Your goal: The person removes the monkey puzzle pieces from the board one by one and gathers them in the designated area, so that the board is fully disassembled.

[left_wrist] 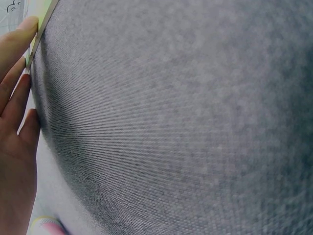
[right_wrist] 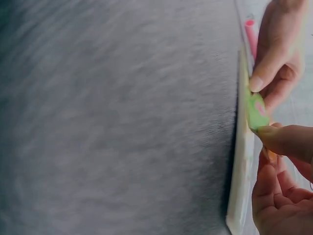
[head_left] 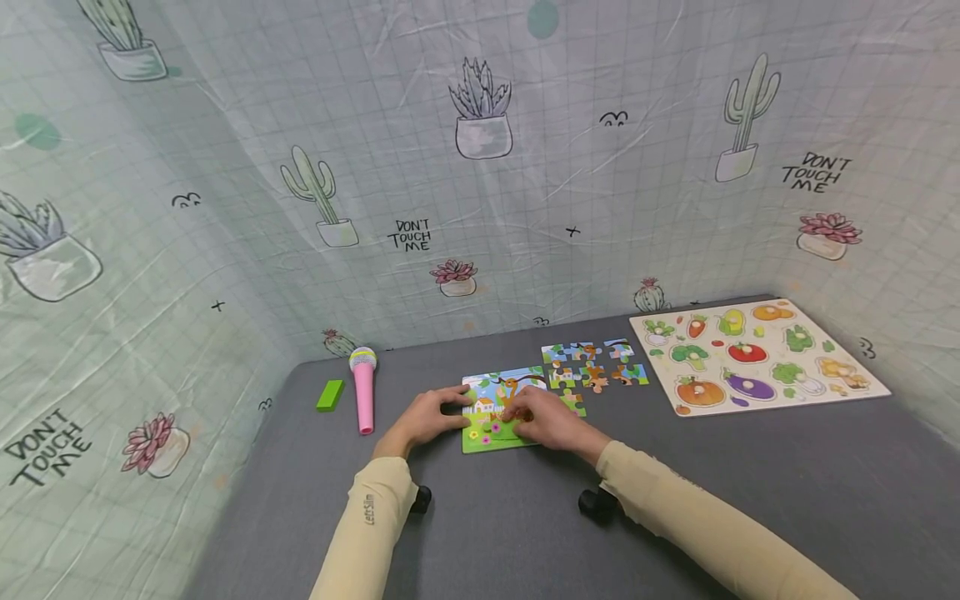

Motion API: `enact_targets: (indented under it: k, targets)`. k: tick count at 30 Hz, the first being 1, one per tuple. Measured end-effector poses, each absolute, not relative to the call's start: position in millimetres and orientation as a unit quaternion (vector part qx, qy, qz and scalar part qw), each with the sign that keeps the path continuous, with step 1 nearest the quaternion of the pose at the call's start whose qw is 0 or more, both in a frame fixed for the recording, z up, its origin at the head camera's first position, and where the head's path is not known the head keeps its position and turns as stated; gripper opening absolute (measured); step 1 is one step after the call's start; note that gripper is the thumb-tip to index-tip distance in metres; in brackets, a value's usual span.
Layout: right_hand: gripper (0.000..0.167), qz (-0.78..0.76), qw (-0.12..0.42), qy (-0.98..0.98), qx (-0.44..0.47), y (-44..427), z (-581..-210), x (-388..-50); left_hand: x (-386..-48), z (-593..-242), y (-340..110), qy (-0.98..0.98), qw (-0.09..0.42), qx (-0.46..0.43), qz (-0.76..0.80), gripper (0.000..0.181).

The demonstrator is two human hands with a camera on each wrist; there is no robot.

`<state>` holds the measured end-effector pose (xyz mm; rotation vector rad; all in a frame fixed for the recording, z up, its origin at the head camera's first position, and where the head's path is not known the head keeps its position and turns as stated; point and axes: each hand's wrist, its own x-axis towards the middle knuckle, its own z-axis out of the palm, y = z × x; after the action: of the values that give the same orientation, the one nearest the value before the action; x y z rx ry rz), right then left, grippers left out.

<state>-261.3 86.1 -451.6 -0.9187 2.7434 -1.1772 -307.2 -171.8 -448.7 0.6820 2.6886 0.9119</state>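
A picture puzzle board (head_left: pixel 480 443) with a house, an animal and flowers lies on the table between the two hands. At its left edge, the left hand (head_left: pixel 427 418) touches the board with fairly straight fingers; its fingertips (left_wrist: pixel 29 23) meet the rim in the left wrist view. The right hand (head_left: pixel 553 421) is over the board's right part. Between thumb and finger it pinches a green puzzle piece (right_wrist: pixel 257 112) with a pink mark, tilted up from the board in the right wrist view. Part of the board is hidden under the right hand.
Several loose puzzle pieces (head_left: pixel 592 377) lie behind and right of the board. Farther right is a vegetable peg board (head_left: pixel 716 342). To the left are a pink toy microphone (head_left: pixel 363 396) and a green block (head_left: pixel 330 396). A patterned cloth (head_left: pixel 525 192) hangs behind the table.
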Motion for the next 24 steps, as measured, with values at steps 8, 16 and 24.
enact_targets:
  k: [8,16,24]
  targets:
    - [0.020,-0.463,0.065,0.855,-0.223,95.2,-445.3,-264.5,-306.9,-450.9,-171.6,0.917,0.110,0.231,0.307,0.036]
    - [0.023,-0.476,0.059,0.857,-0.187,112.4,-437.0,-259.4,-307.5,-451.9,-172.2,0.916,0.106,0.232,0.310,0.036]
    - [0.022,-0.474,0.041,0.866,-0.154,138.2,-436.1,-255.4,-308.8,-451.7,-172.1,0.916,0.107,0.231,0.309,0.036]
